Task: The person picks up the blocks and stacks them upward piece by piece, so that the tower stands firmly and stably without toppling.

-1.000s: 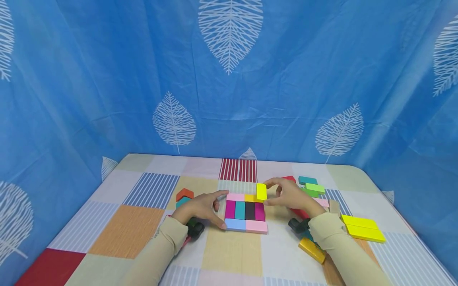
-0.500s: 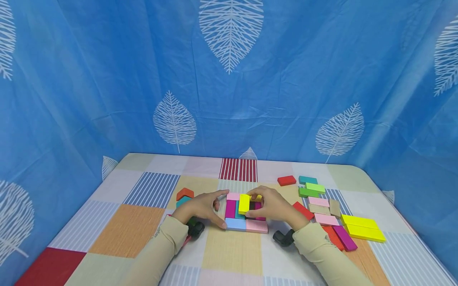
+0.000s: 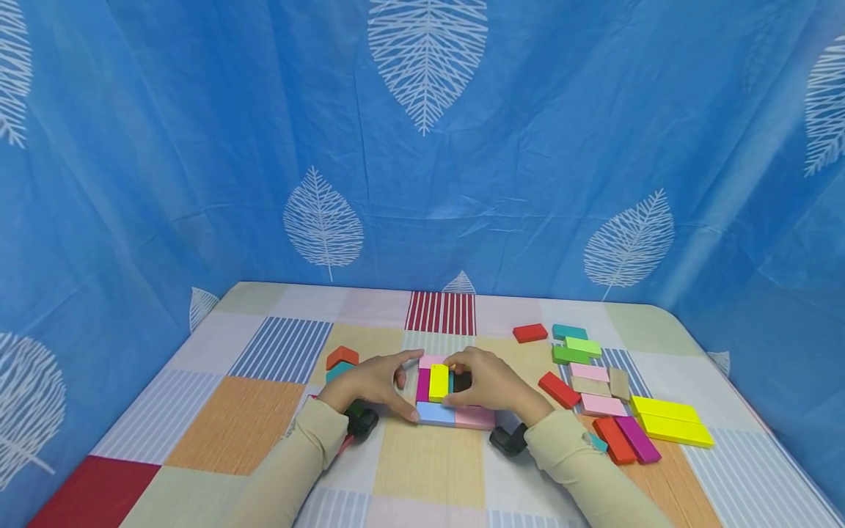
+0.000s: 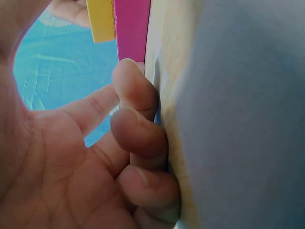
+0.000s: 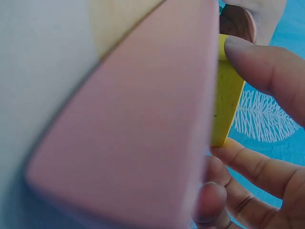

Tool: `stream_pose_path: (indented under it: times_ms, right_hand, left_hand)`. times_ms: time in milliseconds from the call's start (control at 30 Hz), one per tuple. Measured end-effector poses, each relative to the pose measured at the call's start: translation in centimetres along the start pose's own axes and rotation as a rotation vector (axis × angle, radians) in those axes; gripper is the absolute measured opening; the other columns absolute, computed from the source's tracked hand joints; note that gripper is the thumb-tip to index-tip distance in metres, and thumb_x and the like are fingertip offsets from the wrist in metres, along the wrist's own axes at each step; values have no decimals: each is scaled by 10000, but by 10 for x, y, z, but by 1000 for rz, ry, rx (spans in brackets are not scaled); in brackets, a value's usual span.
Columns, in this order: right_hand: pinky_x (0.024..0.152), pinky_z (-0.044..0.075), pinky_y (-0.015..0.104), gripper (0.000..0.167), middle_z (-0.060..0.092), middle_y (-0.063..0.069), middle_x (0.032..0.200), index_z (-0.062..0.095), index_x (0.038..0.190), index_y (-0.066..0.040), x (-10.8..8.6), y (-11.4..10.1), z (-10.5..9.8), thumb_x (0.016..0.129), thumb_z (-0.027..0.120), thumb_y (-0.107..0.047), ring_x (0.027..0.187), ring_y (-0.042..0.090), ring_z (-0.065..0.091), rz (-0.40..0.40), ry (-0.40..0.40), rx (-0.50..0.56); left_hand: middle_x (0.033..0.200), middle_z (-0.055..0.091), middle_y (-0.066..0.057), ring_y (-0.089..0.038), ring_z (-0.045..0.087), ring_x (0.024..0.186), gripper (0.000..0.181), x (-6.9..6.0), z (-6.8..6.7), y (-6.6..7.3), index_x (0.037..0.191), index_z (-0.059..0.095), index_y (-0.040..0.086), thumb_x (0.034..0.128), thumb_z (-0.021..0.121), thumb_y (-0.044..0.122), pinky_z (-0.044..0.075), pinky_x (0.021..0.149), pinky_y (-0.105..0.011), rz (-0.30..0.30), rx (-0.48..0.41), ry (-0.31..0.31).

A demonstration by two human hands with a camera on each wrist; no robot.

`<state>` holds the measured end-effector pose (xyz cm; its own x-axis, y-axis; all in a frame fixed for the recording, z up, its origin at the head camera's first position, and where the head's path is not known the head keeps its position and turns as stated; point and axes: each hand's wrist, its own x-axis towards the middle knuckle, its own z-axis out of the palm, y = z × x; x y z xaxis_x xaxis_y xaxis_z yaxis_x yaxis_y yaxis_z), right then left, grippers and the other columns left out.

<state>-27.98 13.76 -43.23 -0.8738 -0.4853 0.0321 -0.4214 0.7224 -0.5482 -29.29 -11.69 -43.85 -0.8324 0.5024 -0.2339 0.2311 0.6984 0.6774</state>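
A yellow block (image 3: 439, 383) lies lengthwise over the left part of a flat layout of coloured blocks, pinched between the thumb and fingers of my right hand (image 3: 485, 381). Under it are a magenta block (image 3: 423, 386) and a teal one. A black block (image 3: 462, 381) shows beside it. The near row is a light blue block (image 3: 436, 414) and a pink block (image 3: 474, 418). My left hand (image 3: 378, 381) spans the layout's left side, thumb at the near corner, index finger at the far one. The right wrist view shows the gripped yellow block (image 5: 226, 105) behind the pink block.
Loose blocks lie at the right, among them a red block (image 3: 559, 390), a green block (image 3: 570, 355) and a yellow pair (image 3: 672, 421). An orange block (image 3: 342, 357) sits left, partly behind my left hand. A blue curtain (image 3: 422, 220) hangs behind the table.
My right hand has brought the yellow block from the layout's far right corner leftward and nearer, down over the magenta and teal blocks. The left hand has stayed in place.
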Motion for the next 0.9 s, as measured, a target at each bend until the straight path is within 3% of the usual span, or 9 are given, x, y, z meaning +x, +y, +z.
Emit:
stream_pose_path:
  times_ms: [667, 767, 900]
  right_hand:
    - [971, 572, 515, 616, 672, 48, 1073, 731, 1294, -41, -2, -5, -1, 792, 970, -304, 1011, 230, 635, -25, -7, -25]
    - [967, 579, 475, 677, 668, 52, 1098, 697, 1354, -24, -2, -3, -3, 804, 966, -314, 1015, 218, 616, -30, -27, 8]
    - [852, 596, 365, 687, 668, 85, 1150, 637, 1429, -1, -3, 5, -12, 867, 920, -278, 933, 205, 594, -21, -70, 113]
  left_hand:
    - [890, 557, -10, -150, 504, 771, 1099, 1, -1, -2, 1670, 407, 151, 760, 996, 333, 394, 644, -271, 9, 17, -3]
    - [893, 558, -12, -151, 506, 776, 1101, 2, -1, -2, 1670, 407, 151, 758, 998, 328, 399, 647, -272, 11, 13, -4]
    - [893, 555, -15, -153, 507, 781, 1098, 1, 0, -2, 1665, 414, 152, 752, 1001, 322, 395, 651, -275, 8, 5, -3]
